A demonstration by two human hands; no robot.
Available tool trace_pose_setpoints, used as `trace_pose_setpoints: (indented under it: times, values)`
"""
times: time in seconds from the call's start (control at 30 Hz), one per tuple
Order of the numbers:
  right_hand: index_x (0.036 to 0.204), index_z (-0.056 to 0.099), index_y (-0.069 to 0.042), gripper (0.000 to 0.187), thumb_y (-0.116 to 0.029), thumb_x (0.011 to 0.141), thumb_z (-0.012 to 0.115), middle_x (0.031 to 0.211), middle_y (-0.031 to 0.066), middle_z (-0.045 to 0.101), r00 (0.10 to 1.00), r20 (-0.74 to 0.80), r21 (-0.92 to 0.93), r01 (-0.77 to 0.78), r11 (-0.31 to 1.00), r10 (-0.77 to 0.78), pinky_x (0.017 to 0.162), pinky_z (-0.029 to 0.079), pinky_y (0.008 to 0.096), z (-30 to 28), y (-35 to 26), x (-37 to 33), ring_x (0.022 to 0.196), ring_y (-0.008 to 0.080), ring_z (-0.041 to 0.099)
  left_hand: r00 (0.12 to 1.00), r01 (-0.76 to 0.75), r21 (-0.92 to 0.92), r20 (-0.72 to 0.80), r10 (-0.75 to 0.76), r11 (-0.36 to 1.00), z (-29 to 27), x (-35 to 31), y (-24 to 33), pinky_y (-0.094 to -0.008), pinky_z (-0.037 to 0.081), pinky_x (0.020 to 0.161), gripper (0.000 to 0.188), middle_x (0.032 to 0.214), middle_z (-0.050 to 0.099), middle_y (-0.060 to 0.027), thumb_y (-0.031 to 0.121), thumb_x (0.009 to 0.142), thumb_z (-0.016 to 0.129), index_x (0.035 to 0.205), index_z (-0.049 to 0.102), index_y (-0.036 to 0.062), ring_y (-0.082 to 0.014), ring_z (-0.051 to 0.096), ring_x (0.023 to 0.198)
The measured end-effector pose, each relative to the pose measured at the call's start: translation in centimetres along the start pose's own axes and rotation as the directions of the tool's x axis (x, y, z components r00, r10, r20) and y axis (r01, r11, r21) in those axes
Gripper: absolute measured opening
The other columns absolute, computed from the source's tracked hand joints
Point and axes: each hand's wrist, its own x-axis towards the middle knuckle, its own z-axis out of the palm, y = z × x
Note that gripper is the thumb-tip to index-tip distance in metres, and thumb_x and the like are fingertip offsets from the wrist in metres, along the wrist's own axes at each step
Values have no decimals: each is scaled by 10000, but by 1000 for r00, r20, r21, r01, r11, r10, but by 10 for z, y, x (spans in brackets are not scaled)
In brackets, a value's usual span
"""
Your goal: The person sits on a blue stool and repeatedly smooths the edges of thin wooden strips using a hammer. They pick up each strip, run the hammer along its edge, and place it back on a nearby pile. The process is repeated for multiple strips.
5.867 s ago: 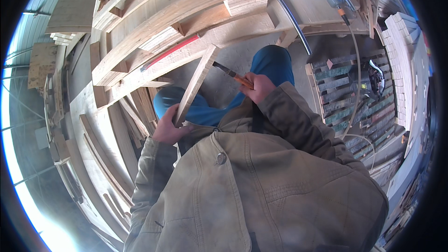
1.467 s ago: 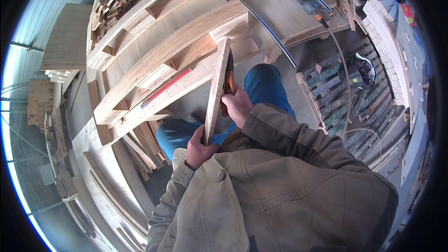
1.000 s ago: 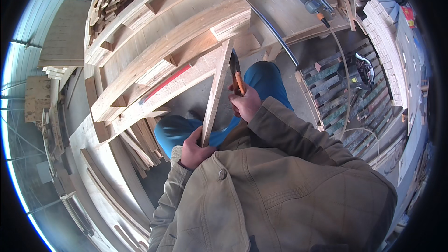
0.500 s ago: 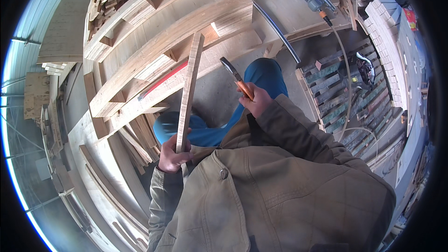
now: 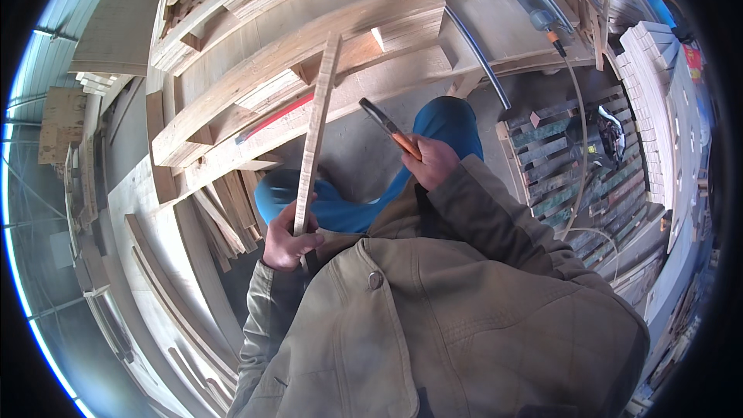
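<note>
My left hand (image 5: 289, 238) is closed round the lower end of a long, narrow wooden strip (image 5: 316, 128). The strip stands tilted up in front of the workbench, its top overlapping a curved wooden frame (image 5: 255, 81) in the view. My right hand (image 5: 435, 162) grips a hand tool (image 5: 393, 130) by its orange-brown handle. Its dark, elongated end points up and left, apart from the strip; its exact kind is unclear. Both hands are above my blue-clad knees.
On the bench (image 5: 371, 104) lie a red strip (image 5: 286, 118), a dark curved rod (image 5: 476, 54) and a grey power tool (image 5: 534, 0) with a hose (image 5: 579, 108). A slatted pallet (image 5: 542, 155) lies at right, beside stacked pale wood (image 5: 650, 101). Wood offcuts (image 5: 193, 0) are piled at far left.
The view has shifted slightly, so the bench and frame appear a little farther right. The tool in my right hand has turned slightly. Both hands keep their grip.
</note>
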Motion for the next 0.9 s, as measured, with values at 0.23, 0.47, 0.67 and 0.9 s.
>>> trace_pose_setpoints:
  times: [0.23,0.47,0.67,0.9]
  values:
    - [1267,654,-66,374,-238,936,692,1171,152,711,983,168,-196,-38,980,71,915,539,442,9,1,1,1059,374,675,990,-31,-66,-137,21,997,-6,-1,-6,-256,461,679,833,830,586,-18,31,621,738,1419,518,-67,-108,534,724]
    - [1260,651,-31,387,-239,935,689,1184,205,689,981,172,-135,-68,989,91,954,515,450,11,11,3,1105,397,645,985,-32,-76,-169,19,997,-9,-1,-7,-257,464,683,808,837,589,-22,44,619,729,1398,541,-58,-111,542,731]
    - [1228,665,-18,367,-232,930,687,1095,238,699,983,166,-70,-68,995,79,907,517,465,5,8,6,1045,424,653,985,-25,-15,-173,22,1000,-15,-3,0,-248,471,655,779,861,613,-27,16,653,755,1403,553,-42,-106,568,719]
    - [1191,689,-26,334,-239,935,669,1061,228,708,971,206,46,-136,990,124,882,519,456,1,8,2,1020,421,660,948,-104,14,-300,103,995,-32,-4,23,-241,464,639,735,857,611,-17,-11,694,770,1394,550,-58,-94,563,714]
